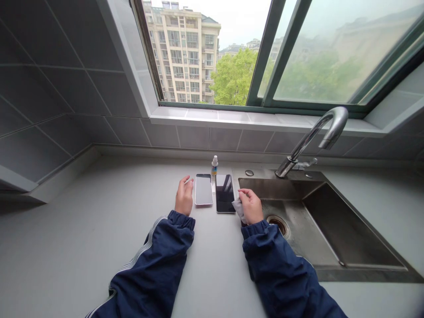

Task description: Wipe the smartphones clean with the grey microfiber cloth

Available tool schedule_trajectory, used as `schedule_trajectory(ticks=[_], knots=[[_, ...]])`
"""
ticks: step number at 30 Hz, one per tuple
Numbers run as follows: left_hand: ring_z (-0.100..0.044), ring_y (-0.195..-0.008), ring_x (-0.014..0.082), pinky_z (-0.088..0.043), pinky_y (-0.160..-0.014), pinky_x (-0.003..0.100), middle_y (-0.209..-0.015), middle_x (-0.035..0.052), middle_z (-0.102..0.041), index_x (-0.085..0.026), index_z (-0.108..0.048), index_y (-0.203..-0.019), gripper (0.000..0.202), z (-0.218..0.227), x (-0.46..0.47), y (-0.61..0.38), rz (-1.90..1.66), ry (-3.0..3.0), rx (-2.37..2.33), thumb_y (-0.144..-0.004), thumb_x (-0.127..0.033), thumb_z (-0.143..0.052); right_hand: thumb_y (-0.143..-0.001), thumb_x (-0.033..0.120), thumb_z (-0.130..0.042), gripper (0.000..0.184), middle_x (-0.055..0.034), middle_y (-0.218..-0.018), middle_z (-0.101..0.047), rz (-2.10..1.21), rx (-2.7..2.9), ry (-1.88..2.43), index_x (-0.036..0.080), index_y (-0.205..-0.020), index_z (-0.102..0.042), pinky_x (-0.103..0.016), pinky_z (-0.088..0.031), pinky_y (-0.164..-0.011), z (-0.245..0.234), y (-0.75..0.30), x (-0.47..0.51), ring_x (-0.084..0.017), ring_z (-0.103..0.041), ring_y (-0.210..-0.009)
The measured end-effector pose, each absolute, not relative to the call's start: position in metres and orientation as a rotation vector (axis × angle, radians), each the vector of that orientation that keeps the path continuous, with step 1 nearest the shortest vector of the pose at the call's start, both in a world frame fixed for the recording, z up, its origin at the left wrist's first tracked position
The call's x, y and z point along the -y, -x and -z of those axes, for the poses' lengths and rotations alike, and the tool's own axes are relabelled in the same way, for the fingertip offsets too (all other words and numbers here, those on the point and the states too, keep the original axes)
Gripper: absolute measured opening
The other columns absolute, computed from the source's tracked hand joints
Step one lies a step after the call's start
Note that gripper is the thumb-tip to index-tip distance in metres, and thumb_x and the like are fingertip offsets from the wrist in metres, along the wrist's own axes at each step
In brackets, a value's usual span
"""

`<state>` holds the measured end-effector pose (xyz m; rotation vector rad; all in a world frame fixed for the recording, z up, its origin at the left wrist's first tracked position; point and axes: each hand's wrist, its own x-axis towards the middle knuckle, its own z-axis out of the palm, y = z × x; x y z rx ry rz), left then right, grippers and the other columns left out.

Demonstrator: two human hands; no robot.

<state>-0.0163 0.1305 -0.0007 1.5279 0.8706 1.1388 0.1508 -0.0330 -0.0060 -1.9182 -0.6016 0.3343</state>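
The right grip (251, 206) was clamped on a white cloth (239, 210), just beside a dark smartphone (225, 193); the left grip (183, 196) pinched a thin white stick (188, 180) beside a pale smartphone (203, 189) on the desk (99, 229).

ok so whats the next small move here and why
Probably wipe across the dark phone with the white cloth in your right hand: the cloth already lies against that phone's right edge, and that hand is closest to it.
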Motion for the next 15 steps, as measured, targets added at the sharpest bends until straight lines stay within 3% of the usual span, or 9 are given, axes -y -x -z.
schedule_trajectory(ticks=[3,5,9,12,15], knots=[[-0.059,-0.124,0.0225,-0.041,-0.11,0.04,-0.129,0.0136,-0.064,-0.019,-0.056,-0.125,0.033,-0.001,-0.106,0.018,-1.299,-1.565,-0.847,-0.098,-0.036,-0.046,-0.079,0.05,-0.064,0.036,-0.006,-0.075,-0.071,-0.357,0.644,2.073,0.02,-0.097,-0.072,-0.032,-0.049,-0.073,0.001,-0.152,0.036,-0.024,-0.068,-0.076],[-0.063,-0.114,0.0218,-0.046,-0.105,0.04,-0.118,0.0105,-0.068,-0.02,-0.06,-0.12,0.029,-0.003,-0.086,0.021,-1.323,-1.617,-0.799,-0.097,-0.034,-0.047,-0.076,0.05,-0.068,0.036,-0.0076,-0.078,-0.072,-0.363,0.681,2.167,0.021,-0.096,-0.072,-0.035,-0.049,-0.076,-0.002,-0.149,0.037,-0.026,-0.069,-0.079],[-0.068,-0.083,0.0186,-0.055,-0.082,0.034,-0.086,0.0046,-0.071,-0.021,-0.07,-0.099,0.021,-0.007,-0.06,0.023,-1.117,-1.869,-0.505,-0.095,-0.03,-0.051,-0.076,0.054,-0.071,0.05,-0.014,-0.1,-0.073,-0.325,0.736,2.305,0.02,-0.112,-0.069,-0.041,-0.049,-0.084,-0.007,-0.141,0.035,-0.033,-0.069,-0.095],[-0.068,-0.079,0.0175,-0.056,-0.077,0.032,-0.082,0.0046,-0.07,-0.02,-0.071,-0.094,0.021,-0.01,-0.058,0.021,-1.029,-1.882,-0.464,-0.094,-0.029,-0.052,-0.078,0.054,-0.071,0.064,-0.0159,-0.124,-0.067,-0.289,0.791,2.333,0.019,-0.13,-0.06,-0.04,-0.047,-0.092,-0.009,-0.136,0.031,-0.033,-0.065,-0.111],[-0.068,-0.076,0.0173,-0.057,-0.075,0.032,-0.08,0.0042,-0.071,-0.02,-0.071,-0.095,0.023,-0.011,-0.06,0.018,-0.985,-1.84,-0.507,-0.095,-0.031,-0.05,-0.077,0.056,-0.071,0.076,-0.0176,-0.132,-0.062,-0.275,0.828,2.33,0.018,-0.14,-0.053,-0.039,-0.047,-0.094,-0.01,-0.133,0.027,-0.034,-0.063,-0.118]])
